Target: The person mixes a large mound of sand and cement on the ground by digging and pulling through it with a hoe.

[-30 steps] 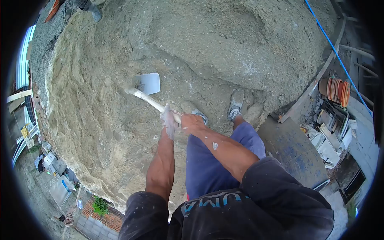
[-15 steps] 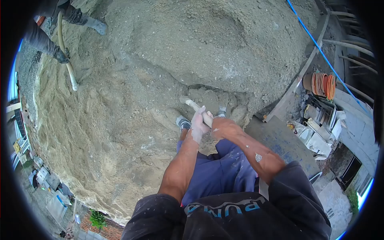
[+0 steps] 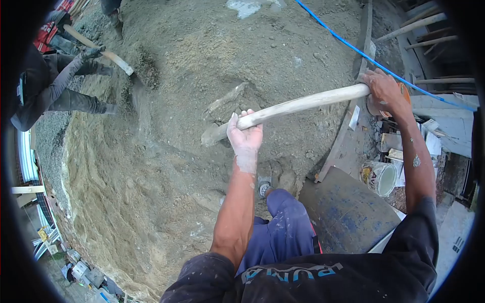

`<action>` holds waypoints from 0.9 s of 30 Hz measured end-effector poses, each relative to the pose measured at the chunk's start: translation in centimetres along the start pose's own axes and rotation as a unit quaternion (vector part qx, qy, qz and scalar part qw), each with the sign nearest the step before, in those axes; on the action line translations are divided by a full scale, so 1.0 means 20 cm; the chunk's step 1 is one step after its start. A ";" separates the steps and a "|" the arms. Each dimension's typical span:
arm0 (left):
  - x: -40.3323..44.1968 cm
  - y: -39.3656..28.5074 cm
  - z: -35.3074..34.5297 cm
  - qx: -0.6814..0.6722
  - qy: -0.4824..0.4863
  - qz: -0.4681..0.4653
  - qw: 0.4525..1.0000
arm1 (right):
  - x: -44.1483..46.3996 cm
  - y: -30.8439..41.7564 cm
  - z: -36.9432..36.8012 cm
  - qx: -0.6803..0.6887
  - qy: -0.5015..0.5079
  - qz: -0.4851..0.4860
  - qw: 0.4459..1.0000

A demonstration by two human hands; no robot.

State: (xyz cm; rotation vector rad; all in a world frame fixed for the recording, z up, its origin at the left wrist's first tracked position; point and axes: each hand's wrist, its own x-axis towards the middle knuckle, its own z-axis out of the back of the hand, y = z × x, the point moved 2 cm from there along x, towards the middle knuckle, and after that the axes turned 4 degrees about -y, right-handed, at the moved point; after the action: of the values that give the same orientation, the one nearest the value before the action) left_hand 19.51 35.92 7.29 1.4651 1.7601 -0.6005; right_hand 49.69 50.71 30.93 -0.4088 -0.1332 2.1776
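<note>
A pale wooden handle (image 3: 308,103) runs across the view, its lower left end meeting a dirt-covered tool head (image 3: 214,134) among sandy material. My left hand (image 3: 245,132), coated in pale dust, is closed around the handle near that head. My right hand (image 3: 382,91) grips the handle's far end at the upper right. Some of the grey-brown mix (image 3: 227,101) lies on or beside the tool head; I cannot tell which. One of my shoes (image 3: 264,187) stands in the sand below.
At the upper left a co-worker (image 3: 55,83) holds another wooden handle (image 3: 96,44). A blue hose (image 3: 348,43) crosses the upper right. A white bucket (image 3: 379,178) stands on the right, beside a flat stained board (image 3: 348,212). Behind my right hand are orange stacked containers.
My hands have moved apart, the right one now far out at the handle's end. The handle has swung from near my legs to lie across the heap. More of the co-worker shows.
</note>
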 end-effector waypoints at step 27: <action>-0.76 -1.84 1.55 0.179 -0.366 -0.289 0.867 | -0.38 3.24 -0.79 0.448 0.280 0.173 0.831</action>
State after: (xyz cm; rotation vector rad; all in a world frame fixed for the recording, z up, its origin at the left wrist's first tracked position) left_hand -7.39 -5.42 -3.41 0.7037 1.4660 -1.6252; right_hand 9.66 5.09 2.28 -0.5120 1.3285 2.0776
